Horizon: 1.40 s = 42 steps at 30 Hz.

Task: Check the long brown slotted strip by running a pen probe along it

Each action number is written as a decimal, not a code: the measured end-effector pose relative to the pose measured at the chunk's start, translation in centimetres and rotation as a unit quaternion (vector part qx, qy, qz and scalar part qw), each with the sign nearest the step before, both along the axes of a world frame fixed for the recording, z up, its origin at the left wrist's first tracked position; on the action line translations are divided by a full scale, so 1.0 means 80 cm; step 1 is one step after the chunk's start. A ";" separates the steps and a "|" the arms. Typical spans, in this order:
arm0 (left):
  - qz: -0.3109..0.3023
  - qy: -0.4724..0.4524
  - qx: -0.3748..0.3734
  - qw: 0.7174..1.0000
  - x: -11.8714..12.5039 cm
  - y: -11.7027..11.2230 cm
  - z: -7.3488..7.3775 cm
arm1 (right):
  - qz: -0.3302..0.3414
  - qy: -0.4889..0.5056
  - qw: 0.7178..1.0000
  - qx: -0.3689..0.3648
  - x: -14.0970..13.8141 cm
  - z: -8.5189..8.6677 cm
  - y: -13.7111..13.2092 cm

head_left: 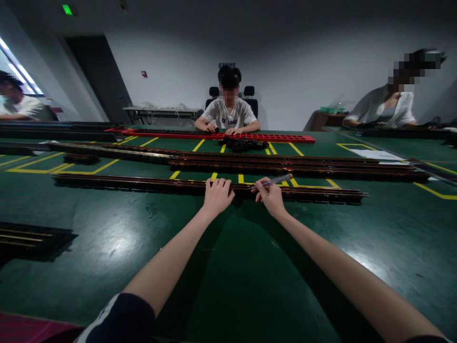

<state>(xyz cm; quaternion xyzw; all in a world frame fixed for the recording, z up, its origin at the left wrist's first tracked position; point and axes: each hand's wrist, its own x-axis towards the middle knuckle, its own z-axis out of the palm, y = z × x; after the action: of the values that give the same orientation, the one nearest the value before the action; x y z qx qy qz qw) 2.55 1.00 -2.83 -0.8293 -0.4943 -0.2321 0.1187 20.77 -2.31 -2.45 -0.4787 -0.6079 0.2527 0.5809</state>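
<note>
A long dark strip (121,182) with brownish, shiny ridges lies across the green table in front of me. My left hand (217,194) rests over its middle, fingers curled across the top and thumb at the near side, gripping it. To the right, my right hand (270,194) is closed around a pen (278,180) with a clear barrel. The pen slants, its lower end pointing left and down at the strip; whether the tip touches cannot be made out.
Beyond lie more stacked dark strips (303,164), a red slotted tray (293,138) and a dark pile (244,144). More strips (32,238) lie at near left. Yellow tape marks the green table (228,286). A co-worker (230,112) sits opposite; others are at both sides.
</note>
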 end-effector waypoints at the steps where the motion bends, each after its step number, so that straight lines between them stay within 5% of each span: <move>1: 0.000 -0.001 0.002 1.000 0.000 0.000 0.000 | -0.001 -0.005 1.000 -0.001 0.000 0.001 0.000; 42: -0.006 -0.013 -0.005 1.000 -0.003 -0.003 0.003 | 0.001 -0.029 1.000 -0.012 -0.003 0.006 -0.003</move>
<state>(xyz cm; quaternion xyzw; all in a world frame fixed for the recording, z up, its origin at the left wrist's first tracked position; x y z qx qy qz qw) 2.32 0.80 -2.56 -0.8298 -0.4919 -0.2413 0.1063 20.52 -2.59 -2.00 -0.4920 -0.6217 0.2471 0.5571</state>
